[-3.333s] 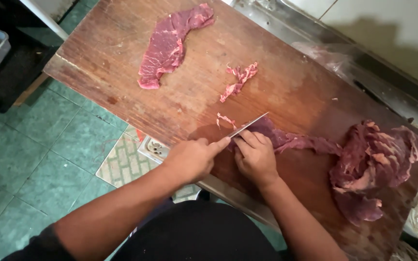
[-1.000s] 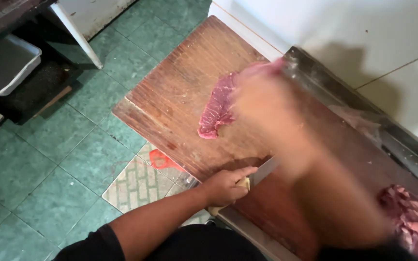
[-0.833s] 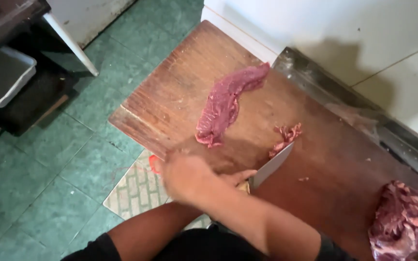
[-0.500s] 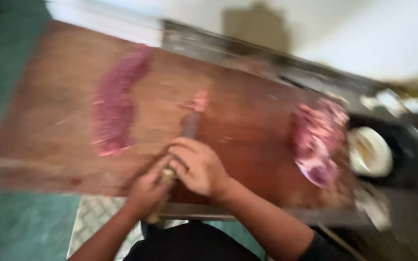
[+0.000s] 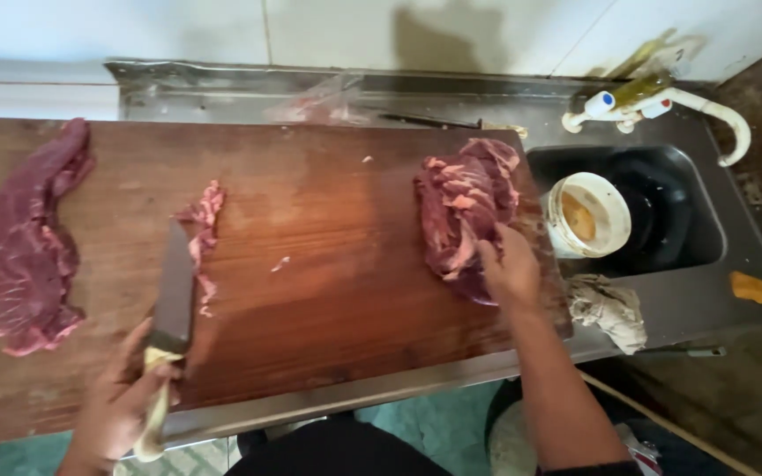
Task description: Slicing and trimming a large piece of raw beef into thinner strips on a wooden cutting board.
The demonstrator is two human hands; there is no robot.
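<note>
My left hand (image 5: 116, 398) grips the pale handle of a knife (image 5: 172, 295) whose dark blade lies flat on the wooden cutting board (image 5: 328, 264), pointing away from me. Beside the blade lies a thin strip of meat trimmings (image 5: 203, 231). A long flat slab of raw red meat (image 5: 26, 249) lies at the board's left end. My right hand (image 5: 510, 267) rests on the near edge of a large pile of raw meat (image 5: 462, 207) at the board's right end, fingers on it.
Right of the board is a metal sink (image 5: 654, 211) holding a white tub (image 5: 588, 214), with a white tap (image 5: 663, 101) above it. A crumpled rag (image 5: 608, 308) lies on the sink's front edge, a small orange object (image 5: 749, 287) farther right. White tiled wall behind.
The view swung right to take in the sink. My right hand left the knife area and reached across to the meat pile at the right. The left hand keeps the knife.
</note>
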